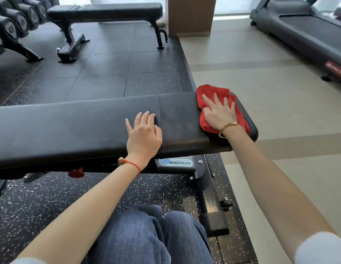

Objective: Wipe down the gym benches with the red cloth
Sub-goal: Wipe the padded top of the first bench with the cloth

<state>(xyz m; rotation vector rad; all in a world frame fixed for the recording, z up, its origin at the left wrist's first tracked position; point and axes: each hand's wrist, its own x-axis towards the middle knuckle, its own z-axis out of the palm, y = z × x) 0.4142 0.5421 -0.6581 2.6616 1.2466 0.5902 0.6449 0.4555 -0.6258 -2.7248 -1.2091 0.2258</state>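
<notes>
Jeans (146,237) cropped below; right hand (220,114) half-hides red cloth (213,92).

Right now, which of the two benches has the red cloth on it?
The near bench, across the person's knees: the right hand presses the red cloth there; the far bench is bare.

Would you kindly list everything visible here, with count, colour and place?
near bench: one, black, across the foreground
red cloth: one, on the near bench's right end
far bench: one, black, top centre
dumbbells: several, black, racked top left
treadmill: one, dark grey, top right
pillar: one, brown, top centre
left hand: rests on the near bench
right hand: presses flat on the red cloth
</notes>
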